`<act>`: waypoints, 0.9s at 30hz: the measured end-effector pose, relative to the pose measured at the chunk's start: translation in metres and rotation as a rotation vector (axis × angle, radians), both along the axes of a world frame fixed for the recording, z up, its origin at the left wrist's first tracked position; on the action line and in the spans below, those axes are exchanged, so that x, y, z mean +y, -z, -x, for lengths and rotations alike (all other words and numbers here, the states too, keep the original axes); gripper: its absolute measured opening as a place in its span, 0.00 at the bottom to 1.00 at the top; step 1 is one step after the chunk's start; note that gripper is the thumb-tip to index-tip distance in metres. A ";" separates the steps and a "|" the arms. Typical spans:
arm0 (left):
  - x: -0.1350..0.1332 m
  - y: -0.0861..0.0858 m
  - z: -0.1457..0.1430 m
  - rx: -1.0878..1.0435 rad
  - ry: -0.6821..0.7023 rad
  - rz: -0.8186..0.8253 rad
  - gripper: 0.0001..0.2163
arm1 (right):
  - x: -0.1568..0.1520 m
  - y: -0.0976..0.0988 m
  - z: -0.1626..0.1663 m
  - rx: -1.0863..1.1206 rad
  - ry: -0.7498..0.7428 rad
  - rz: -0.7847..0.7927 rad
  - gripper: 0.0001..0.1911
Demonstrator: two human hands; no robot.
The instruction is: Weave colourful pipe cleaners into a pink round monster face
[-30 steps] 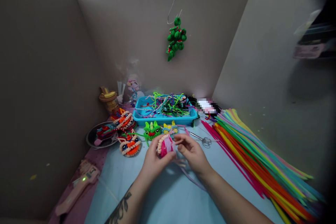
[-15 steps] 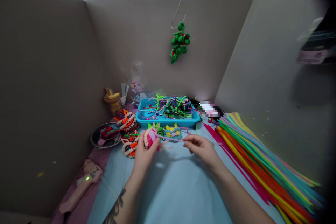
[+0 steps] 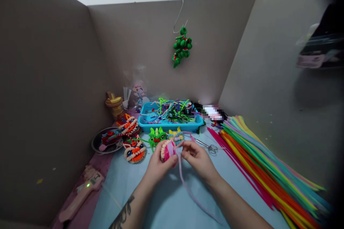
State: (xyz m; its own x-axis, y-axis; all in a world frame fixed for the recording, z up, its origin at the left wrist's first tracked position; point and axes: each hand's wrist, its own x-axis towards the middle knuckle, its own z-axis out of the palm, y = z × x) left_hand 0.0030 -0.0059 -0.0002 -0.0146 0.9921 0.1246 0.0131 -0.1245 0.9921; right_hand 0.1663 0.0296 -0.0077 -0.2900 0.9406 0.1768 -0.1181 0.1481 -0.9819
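My left hand (image 3: 161, 162) is closed around a small pink, cream and lilac pipe-cleaner piece (image 3: 168, 150), its thumb across the front. At the piece's right edge, my right hand (image 3: 197, 159) pinches a short stretch of pipe cleaner close to the thumb of the left. A long lilac pipe cleaner (image 3: 185, 186) runs from the piece and dangles in a curve toward the lower right. Just behind the hands lie a green pipe-cleaner animal face (image 3: 158, 135) and a blue-and-yellow one (image 3: 174, 135). An orange and cream face (image 3: 134, 152) rests to the left.
A blue tray (image 3: 172, 127) of tangled offcuts stands at the back. Scissors (image 3: 206, 146) lie right of my hands, beside bundled coloured pipe cleaners (image 3: 258, 164). At left are a metal bowl (image 3: 94, 146) and a pink glue gun (image 3: 83, 193) with a lit green light. Grey panels enclose the table.
My right hand has moved left to the piece, and the lilac strand, earlier stretched sideways, now hangs down. The piece has shifted right, uncovering the green face. The scissors show more fully.
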 end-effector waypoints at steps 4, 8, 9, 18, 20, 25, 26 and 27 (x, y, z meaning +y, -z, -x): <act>-0.003 0.000 -0.004 0.029 0.074 0.004 0.25 | -0.001 -0.002 -0.006 -0.105 0.107 -0.216 0.27; -0.005 -0.001 -0.003 0.129 0.096 -0.037 0.24 | -0.002 -0.008 -0.014 -0.241 0.092 -0.512 0.08; -0.004 -0.001 -0.002 0.163 0.086 -0.062 0.24 | -0.003 -0.009 -0.015 -0.267 0.097 -0.581 0.06; -0.005 0.003 0.002 0.479 -0.051 -0.391 0.25 | -0.006 -0.008 -0.011 -0.268 0.151 -0.661 0.05; -0.005 0.004 0.003 0.513 -0.064 -0.454 0.26 | -0.004 -0.007 -0.009 -0.197 0.070 -0.435 0.04; -0.006 0.007 0.005 0.562 -0.037 -0.536 0.28 | -0.001 0.000 -0.004 0.113 -0.090 0.044 0.12; -0.006 0.007 0.005 0.564 -0.028 -0.540 0.28 | -0.001 0.001 -0.003 0.162 -0.106 0.117 0.13; -0.007 0.007 0.005 0.563 -0.016 -0.544 0.28 | -0.001 0.002 -0.002 0.199 -0.125 0.185 0.14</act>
